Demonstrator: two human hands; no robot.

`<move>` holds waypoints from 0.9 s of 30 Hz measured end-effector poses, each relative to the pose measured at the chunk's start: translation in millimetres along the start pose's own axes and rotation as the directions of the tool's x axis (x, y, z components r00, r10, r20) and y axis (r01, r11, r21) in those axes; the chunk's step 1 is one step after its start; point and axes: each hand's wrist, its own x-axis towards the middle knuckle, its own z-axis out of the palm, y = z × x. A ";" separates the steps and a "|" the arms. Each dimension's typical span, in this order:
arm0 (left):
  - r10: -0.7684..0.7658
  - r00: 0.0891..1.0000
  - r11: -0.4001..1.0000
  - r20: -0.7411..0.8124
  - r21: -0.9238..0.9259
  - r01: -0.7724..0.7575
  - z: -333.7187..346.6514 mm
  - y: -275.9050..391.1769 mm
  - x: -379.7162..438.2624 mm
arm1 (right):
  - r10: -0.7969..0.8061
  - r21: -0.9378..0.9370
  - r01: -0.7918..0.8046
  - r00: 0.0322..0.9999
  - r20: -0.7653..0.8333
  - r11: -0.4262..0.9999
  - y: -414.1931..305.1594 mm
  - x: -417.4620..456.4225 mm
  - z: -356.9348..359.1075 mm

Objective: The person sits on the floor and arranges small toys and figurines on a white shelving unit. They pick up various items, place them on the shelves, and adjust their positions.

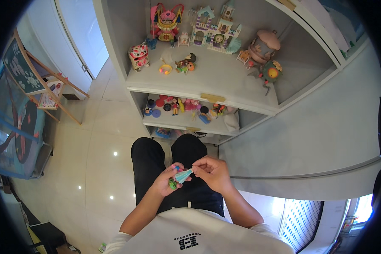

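Observation:
Over my lap, my left hand (167, 181) holds several small toys together, among them a green toy piece (173, 183) at the palm and a blue and pink piece (176, 167) by the fingers. A small light-blue, pleated, cone-shaped toy piece (183, 176) lies across the left fingers, its narrow end pointing right. My right hand (210, 171) pinches that narrow end between thumb and fingertips. The fingers hide parts of the toys, and I cannot tell exactly what each one is.
Ahead stands a white cabinet (169, 87) with a toy castle (220, 35), a lion-like figure (139, 57) and a yellow ring-shaped toy (165, 69) on its upper shelf. Below is an open compartment of mixed toys (175, 106). A chalkboard easel (25, 68) stands left.

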 end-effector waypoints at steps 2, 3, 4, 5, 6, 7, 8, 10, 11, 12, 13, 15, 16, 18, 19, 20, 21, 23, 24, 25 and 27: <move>0.003 1.000 0.999 0.003 -0.037 -0.003 -1.4 -0.7 -0.7 | -0.014 -0.044 0.014 1.000 0.001 0.999 -3.4 -0.2 0.2; 0.004 1.000 0.999 0.009 -0.051 -0.003 -0.6 0.8 0.4 | -0.019 -0.045 0.019 1.000 0.001 0.999 -4.1 0.8 0.4; 0.010 1.000 0.998 -0.016 -0.065 -0.011 -0.4 1.1 0.5 | -0.024 -0.046 0.024 1.000 -0.001 0.999 -4.0 0.8 1.0; 0.024 0.999 0.997 -0.024 -0.073 -0.026 0.7 0.6 0.8 | -0.029 -0.047 0.029 1.000 -0.003 0.998 -3.5 0.2 1.4; 0.042 0.999 0.996 -0.029 -0.077 -0.045 1.7 0.9 1.7 | -0.040 -0.049 0.039 0.999 -0.004 0.998 -2.7 1.2 2.0; 0.059 0.998 0.995 -0.034 -0.083 -0.062 2.2 1.3 2.1 | -0.057 -0.073 0.057 0.998 0.005 0.996 -3.0 2.0 2.3; 0.060 0.998 0.994 0.014 -0.094 -0.058 -5.4 1.7 4.5 | -0.073 -0.098 0.074 0.997 0.013 0.992 -3.2 2.7 2.4; 0.119 0.992 0.987 -0.039 -0.104 -0.122 -5.0 0.0 6.3 | -0.099 -0.144 0.104 0.994 0.037 0.984 -5.2 6.2 4.0; 0.133 0.990 0.986 -0.048 -0.100 -0.137 -7.2 0.6 7.1 | -0.109 -0.158 0.115 0.993 0.041 0.981 -8.6 8.0 4.7; 0.122 0.990 0.987 -0.073 -0.093 -0.128 -7.0 2.5 8.4 | -0.110 -0.158 0.116 0.993 0.045 0.981 -11.1 9.0 3.8; 0.127 0.983 0.989 -0.129 -0.065 -0.137 -4.7 2.9 10.1 | -0.110 -0.158 0.117 0.993 0.050 0.980 -14.1 11.4 1.8; 0.034 0.996 0.992 -0.082 -0.116 -0.043 -9.8 11.4 12.9 | -0.136 -0.149 0.141 0.990 0.044 0.979 -21.3 16.8 -4.7; 0.021 0.999 0.989 -0.045 -0.146 -0.027 -18.8 12.0 14.0 | -0.143 -0.145 0.148 0.989 0.046 0.978 -24.4 18.2 -7.3; -0.003 1.000 0.978 0.028 -0.208 0.009 -38.0 13.4 20.2 | -0.181 -0.249 0.175 0.984 -0.001 0.953 -41.0 28.4 -19.5; 0.001 0.999 0.986 -0.042 -0.169 -0.008 -32.3 17.2 19.7 | -0.195 -0.298 0.180 0.981 -0.021 0.937 -49.4 35.2 -28.5; 0.007 0.994 0.992 -0.110 -0.128 -0.022 -25.3 22.6 19.3 | -0.253 -0.373 0.212 0.965 -0.064 0.903 -58.3 44.8 -40.3; 0.007 0.983 0.995 -0.181 -0.097 -0.025 -22.4 23.4 16.5 | -0.326 -0.410 0.271 0.943 -0.069 0.871 -79.4 55.7 -53.9; 0.027 0.985 0.994 -0.168 -0.097 -0.044 -35.3 26.5 12.4 | -0.481 -0.523 0.337 0.861 -0.166 0.783 -126.6 82.7 -72.8; 0.026 0.986 0.993 -0.163 -0.108 -0.044 -39.8 26.9 10.1 | -0.513 -0.501 0.371 0.840 -0.178 0.782 -152.5 98.2 -86.0; 0.030 0.986 0.993 -0.164 -0.111 -0.049 -44.8 28.3 6.5 | -0.561 -0.537 0.376 0.794 -0.233 0.755 -173.8 118.7 -94.9; 0.025 0.981 0.991 -0.190 -0.126 -0.050 -51.6 27.7 -1.1 | -0.690 -0.570 0.461 0.664 -0.287 0.680 -218.4 165.0 -112.6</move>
